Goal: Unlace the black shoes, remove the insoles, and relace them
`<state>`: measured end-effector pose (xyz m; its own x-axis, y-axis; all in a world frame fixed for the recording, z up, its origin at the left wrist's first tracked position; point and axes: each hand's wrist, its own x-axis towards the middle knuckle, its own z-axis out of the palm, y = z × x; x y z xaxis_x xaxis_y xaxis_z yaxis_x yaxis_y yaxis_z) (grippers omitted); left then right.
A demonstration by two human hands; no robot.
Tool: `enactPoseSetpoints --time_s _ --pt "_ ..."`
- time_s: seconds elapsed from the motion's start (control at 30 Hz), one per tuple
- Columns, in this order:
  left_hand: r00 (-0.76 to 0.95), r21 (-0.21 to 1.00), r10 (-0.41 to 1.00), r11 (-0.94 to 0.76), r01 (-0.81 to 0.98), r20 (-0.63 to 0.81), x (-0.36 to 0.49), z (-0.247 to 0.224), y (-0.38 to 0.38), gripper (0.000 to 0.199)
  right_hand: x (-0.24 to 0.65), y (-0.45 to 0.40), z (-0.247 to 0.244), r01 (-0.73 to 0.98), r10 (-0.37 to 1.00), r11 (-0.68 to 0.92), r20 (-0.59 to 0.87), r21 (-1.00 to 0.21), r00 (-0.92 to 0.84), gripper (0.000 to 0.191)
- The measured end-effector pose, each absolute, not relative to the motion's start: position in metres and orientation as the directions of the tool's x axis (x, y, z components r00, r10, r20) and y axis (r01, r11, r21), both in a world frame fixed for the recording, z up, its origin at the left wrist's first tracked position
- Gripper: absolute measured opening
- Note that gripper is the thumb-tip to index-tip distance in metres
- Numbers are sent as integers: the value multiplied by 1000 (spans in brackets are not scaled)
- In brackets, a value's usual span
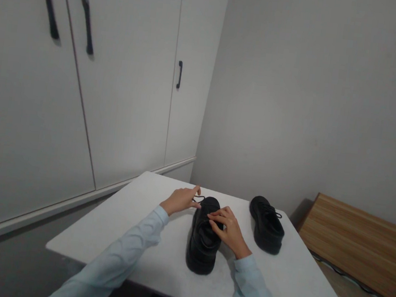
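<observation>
A black lace-up shoe [202, 249] stands on the white table [114, 225], its toe pointing away from me and its opening towards me. My left hand [182, 200] is at the left of the toe, thumb and forefinger apart, with a thin black lace [199, 197] looping beside them. My right hand [227, 225] reaches over the shoe's right side, its fingertips pinched together at the lacing; what they hold is too small to make out. A second black shoe [268, 225] with its lace tied stands at the right.
White cabinet doors [129, 88] with black handles rise behind the table on the left. A grey wall [313, 109] is behind it. To the right, a wood-grain panel [358, 248] stands near the table's edge, with a cable along its base.
</observation>
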<state>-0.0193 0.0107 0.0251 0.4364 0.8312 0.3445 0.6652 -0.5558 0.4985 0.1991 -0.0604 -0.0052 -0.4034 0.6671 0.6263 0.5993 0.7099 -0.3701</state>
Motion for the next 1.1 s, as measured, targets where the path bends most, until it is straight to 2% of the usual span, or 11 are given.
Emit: enactPoseSetpoints --time_s 0.17,0.3,0.4,0.6,0.67,0.77,0.83,0.9,1.0,1.1 --pt "495 385 824 -566 729 275 -26 12 5 10 199 -61 -5 598 670 709 622 -374 -405 19" --pt "552 362 779 -627 690 298 -35 13 8 23 199 -61 -5 605 676 703 615 -374 -406 18" --pt "533 419 765 -644 640 363 -43 16 13 30 199 -60 -6 607 681 699 613 -379 -400 17" --pt "373 634 790 -613 471 487 -52 22 18 32 200 -61 -4 569 689 702 611 -428 -390 20" --pt "276 763 835 -548 343 476 -51 24 18 34 201 -61 -2 549 695 701 607 -455 -385 22" --pt "141 921 911 -384 -62 389 -45 30 17 33 202 -61 -1 526 706 696 600 -489 -377 23" --pt "112 896 939 -268 -354 325 -40 37 14 31 203 -61 -1 516 710 694 596 -502 -375 25" --pt "109 819 953 -180 -545 282 -36 46 9 26 203 -60 -2 512 714 691 591 -510 -376 26" --pt "109 726 962 -111 -679 249 -31 59 3 17 204 -60 -2 513 719 687 584 -514 -377 27" --pt "106 689 964 -96 -718 245 -28 69 -2 15 204 -60 -2 511 716 690 586 -512 -380 28"
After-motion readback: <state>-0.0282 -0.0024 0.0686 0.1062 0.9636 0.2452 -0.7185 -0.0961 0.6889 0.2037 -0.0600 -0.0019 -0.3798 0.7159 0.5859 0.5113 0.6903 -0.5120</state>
